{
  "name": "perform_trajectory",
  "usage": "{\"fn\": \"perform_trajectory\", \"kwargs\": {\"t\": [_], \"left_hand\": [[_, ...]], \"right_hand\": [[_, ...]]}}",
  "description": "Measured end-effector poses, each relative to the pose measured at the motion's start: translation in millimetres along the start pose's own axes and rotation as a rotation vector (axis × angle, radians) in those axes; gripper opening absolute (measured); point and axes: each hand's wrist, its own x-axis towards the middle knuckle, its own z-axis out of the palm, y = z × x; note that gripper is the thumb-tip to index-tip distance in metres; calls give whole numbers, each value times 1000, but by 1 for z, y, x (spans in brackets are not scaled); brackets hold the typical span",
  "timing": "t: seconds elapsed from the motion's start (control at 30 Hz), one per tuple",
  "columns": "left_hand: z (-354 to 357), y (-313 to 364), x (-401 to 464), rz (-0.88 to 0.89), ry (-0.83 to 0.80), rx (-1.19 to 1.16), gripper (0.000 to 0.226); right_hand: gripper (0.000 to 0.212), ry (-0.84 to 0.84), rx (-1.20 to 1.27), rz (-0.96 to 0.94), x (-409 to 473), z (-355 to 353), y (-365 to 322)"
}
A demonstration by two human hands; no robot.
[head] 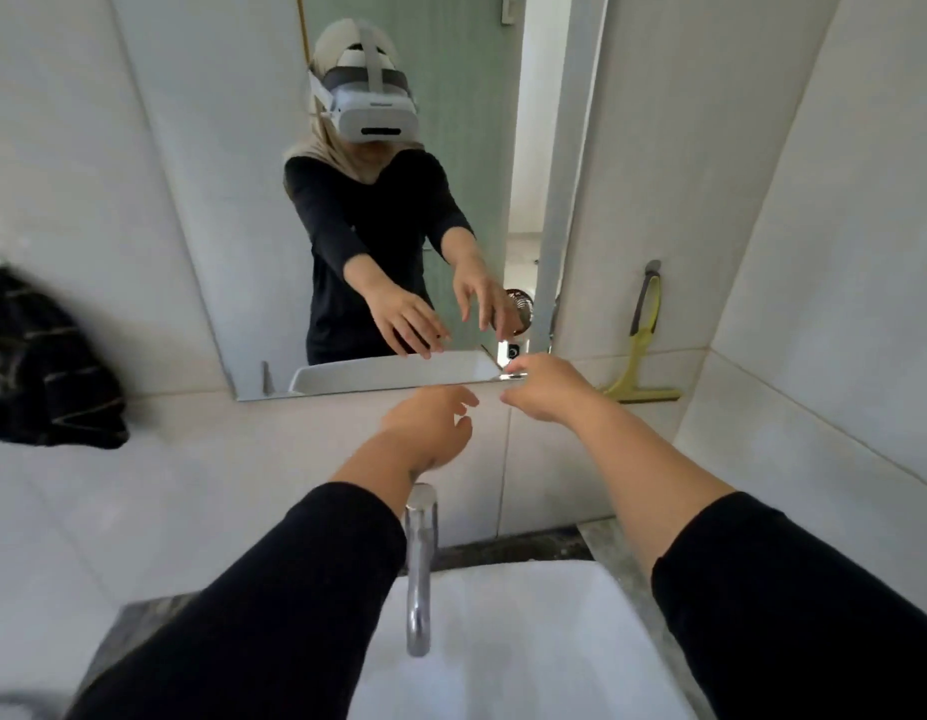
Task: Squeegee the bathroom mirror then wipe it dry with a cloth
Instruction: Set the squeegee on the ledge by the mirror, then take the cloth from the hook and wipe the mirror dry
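Observation:
The bathroom mirror (233, 189) hangs on the tiled wall straight ahead, above the sink. A yellow-green squeegee (642, 356) with a grey handle hangs from a hook on the wall to the mirror's right. A dark striped cloth (40, 366) hangs on the wall at the left. My left hand (430, 428) is stretched out just below the mirror's bottom edge, fingers apart and empty. My right hand (542, 387) reaches toward the mirror's lower right corner, fingers spread, holding nothing; the squeegee is a short way to its right.
A chrome tap (420, 569) rises in front of me over the white sink (529, 641). A tiled side wall closes in at the right. The mirror reflects a person in a headset and an open doorway behind.

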Motion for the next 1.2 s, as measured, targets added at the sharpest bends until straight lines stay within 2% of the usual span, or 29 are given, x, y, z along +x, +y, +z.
{"fn": "perform_trajectory", "kwargs": {"t": [0.2,0.47,0.6,0.7,0.9,1.07,1.2], "left_hand": [[-65,-77,-74,-226,88,60,32],[-147,-172,-141,-444,333,109,34],[-179,-216,-155,-518,545,112,43],[-195,-246,-151,-556,619,69,52],[-202,-286,-118,-543,656,-153,68],[-192,-285,-109,-377,712,-374,67],[-200,-268,-116,-321,739,-423,66]], "right_hand": [[46,-155,-60,-233,-24,36,-88],[45,-276,24,-469,-17,92,-214],[52,-269,142,-600,-7,126,-271],[56,-230,242,-653,3,148,-308],[57,-167,285,-700,29,182,-351],[54,-170,444,-695,39,196,-357],[53,-168,537,-771,30,179,-352]]}}
